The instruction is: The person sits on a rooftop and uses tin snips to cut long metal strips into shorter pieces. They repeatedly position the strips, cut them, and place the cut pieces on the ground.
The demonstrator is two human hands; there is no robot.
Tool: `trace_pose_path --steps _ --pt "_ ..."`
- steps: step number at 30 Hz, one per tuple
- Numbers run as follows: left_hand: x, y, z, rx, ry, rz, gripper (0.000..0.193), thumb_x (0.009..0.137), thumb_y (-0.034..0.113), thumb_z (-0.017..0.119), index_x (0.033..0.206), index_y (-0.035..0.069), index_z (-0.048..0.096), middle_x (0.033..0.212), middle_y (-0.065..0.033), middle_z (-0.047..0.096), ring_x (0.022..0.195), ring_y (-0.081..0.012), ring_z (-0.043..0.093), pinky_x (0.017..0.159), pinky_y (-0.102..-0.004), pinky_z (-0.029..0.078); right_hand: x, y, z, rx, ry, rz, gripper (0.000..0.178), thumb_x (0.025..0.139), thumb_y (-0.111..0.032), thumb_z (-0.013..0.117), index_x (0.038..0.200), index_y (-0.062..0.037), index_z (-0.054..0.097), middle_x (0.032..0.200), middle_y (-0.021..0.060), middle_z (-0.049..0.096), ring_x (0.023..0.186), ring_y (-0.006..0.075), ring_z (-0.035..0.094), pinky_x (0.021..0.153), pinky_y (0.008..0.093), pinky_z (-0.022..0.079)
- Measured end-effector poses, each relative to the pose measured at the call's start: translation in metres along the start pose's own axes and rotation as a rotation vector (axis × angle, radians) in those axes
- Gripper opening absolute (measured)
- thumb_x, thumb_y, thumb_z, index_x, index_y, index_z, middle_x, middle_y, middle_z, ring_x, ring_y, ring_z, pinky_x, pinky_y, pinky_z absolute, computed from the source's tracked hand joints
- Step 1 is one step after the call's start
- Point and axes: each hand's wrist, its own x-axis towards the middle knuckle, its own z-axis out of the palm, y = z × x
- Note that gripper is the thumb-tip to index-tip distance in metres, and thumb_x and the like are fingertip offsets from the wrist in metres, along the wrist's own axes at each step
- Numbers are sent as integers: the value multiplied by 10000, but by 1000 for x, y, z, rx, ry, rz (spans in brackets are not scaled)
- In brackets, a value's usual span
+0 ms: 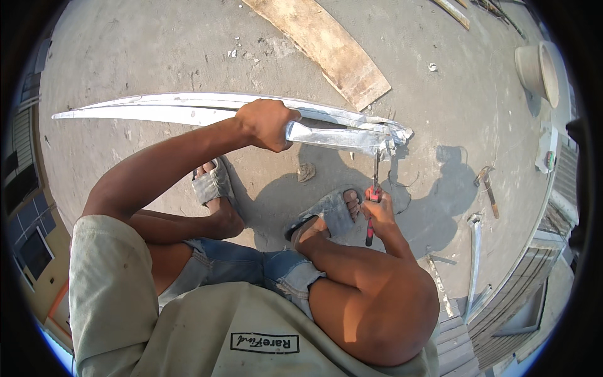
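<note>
My left hand (267, 124) is wrapped round the front length of a long bundle of white metal strips (157, 115). The bundle lies across the ground in front of me, tapering to a point at the far left. At its right end the metal is crumpled and torn. My right hand (379, 206) is closed on a tool with a red-and-black handle (369, 232) and a thin dark shaft or blade (376, 168). Its tip meets the crumpled end; seen edge-on, its exact kind is unclear.
A worn wooden board (333, 53) lies beyond the bundle. To the right are a hammer (492, 196), a loose white metal strip (475, 254), a speckled strip (438, 284) and a pale bucket (532, 72). My slippered feet (339, 210) stand close to the metal.
</note>
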Motion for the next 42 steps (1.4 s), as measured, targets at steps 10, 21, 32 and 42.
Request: trace_pose_path --steps 10,21,32,42 --pt "0 12 30 -126 -104 40 540 728 351 793 1153 44 663 837 -207 728 817 -374 724 757 -471 578 -12 -42 -66 79 -493 585 176 760 -138 618 758 -151 443 667 -30 447 552 108 455 531 309 398" --pt "11 0 -20 94 243 76 538 764 424 824 1090 48 619 815 -160 711 775 -363 717 682 -458 568 -4 -12 -18 -306 -113 17 544 783 -187 646 1288 -30 518 1005 71 594 917 173 613 862 315 489" --pt "30 -26 -14 186 531 72 427 781 298 815 1074 51 627 1062 -106 602 1054 -289 594 930 -412 513 -22 18 -6 829 -157 74 600 818 -349 643 1322 -39 540 1110 119 628 1051 314 629 927 500 493" --pt "36 -37 14 161 525 0 477 780 319 811 1113 73 574 1078 -106 606 1044 -316 613 919 -430 493 -69 -16 34 879 -382 37 780 762 -213 657 1479 -59 391 1251 158 567 1116 332 614 980 478 470"
